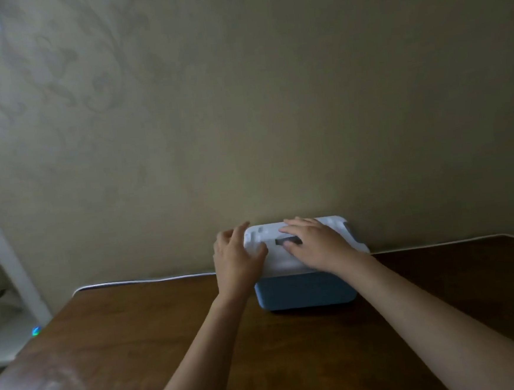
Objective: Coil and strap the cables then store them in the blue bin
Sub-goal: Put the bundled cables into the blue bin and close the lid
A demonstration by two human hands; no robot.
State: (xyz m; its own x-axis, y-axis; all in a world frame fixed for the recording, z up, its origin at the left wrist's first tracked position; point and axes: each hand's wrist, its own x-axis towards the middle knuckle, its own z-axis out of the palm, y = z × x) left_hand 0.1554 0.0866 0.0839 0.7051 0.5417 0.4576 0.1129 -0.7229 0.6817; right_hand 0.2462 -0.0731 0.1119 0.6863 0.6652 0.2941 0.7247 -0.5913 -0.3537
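Desk: dark brown wood, glossy, with a bright glare patch at the near left corner. Two bare forearms reach across it from the near edge toward the far side.

Blue bin: stands on the desk at its far edge, close against the wall. Blue body, rounded corners. No cables can be seen; the bin is covered.

Lid: white, sits on top of the blue bin, with a dark rectangular slot near its middle and moulded relief at the far left corner. No brand, label or writing can be read on lid or bin.

Left hand: at the lid's left edge, fingers loosely spread and relaxed, thumb lying on the lid top; grasping nothing.

Right hand: lies palm down on the lid top, fingers straight and resting over the dark slot; grasping nothing.

White cord: thin, runs along the desk's far edge on either side of the bin.

Wall: olive-beige, faint scroll pattern at upper left.

White frame: far left, leaning upright; a small blue-green light glows near its foot.
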